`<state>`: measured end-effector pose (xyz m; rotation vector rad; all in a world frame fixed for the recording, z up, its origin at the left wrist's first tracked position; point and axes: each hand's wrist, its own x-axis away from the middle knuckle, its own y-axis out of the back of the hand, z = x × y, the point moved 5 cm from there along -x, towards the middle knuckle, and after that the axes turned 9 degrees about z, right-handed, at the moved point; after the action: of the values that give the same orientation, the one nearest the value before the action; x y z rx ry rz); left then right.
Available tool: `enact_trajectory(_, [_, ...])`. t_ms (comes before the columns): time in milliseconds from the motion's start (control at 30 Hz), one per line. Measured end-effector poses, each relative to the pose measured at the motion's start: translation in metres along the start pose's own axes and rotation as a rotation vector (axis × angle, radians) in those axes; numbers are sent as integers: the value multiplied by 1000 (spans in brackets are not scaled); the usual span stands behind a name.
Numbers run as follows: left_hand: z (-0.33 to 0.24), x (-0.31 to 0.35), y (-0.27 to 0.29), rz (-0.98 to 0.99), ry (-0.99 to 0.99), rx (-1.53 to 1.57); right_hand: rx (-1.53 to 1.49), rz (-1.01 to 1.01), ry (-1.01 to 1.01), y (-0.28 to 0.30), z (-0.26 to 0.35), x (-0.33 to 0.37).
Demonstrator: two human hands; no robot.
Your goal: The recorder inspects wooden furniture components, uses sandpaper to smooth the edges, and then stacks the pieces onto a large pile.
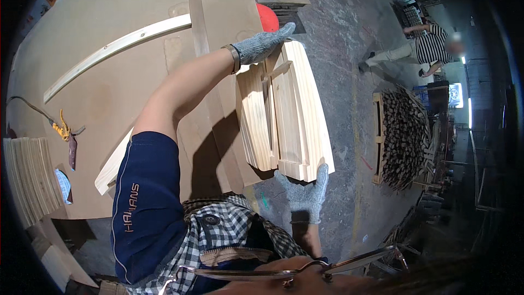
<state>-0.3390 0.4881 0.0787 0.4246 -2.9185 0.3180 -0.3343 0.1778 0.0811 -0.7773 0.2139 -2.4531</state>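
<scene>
A pale wooden frame-like piece, made of boards with raised strips and a long gap between them, is tilted at the right edge of the brown tabletop. My left hand, in a grey knitted glove, holds its far end, fingers stretched along the edge. At the near end my right hand, gloved alike, grips the corner with thumb and fingers apart around the wood. The undersides of both grips are hidden. Just beyond my left hand sits a round red object, partly covered.
A long pale wood strip and a brown bar lie on the table. A yellow-handled tool with a cord is at left, beside stacked thin boards. Rightward, a pallet of wood pieces stands on the floor; a person walks beyond.
</scene>
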Motion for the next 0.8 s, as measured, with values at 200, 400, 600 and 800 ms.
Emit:
enact_trajectory(200, [31,-27,9,7,-70,7,23,3,-17,8,-4,-6])
enact_trajectory(400, [55,-55,15,-5,-125,-11,-64,20,-54,14,-6,-7])
enact_trajectory(600, [62,-74,13,134,-247,68,-79,67,-80,3,-3,1])
enact_trajectory(800, [37,-44,9,-115,-236,-69,-107,135,-64,-16,1,7])
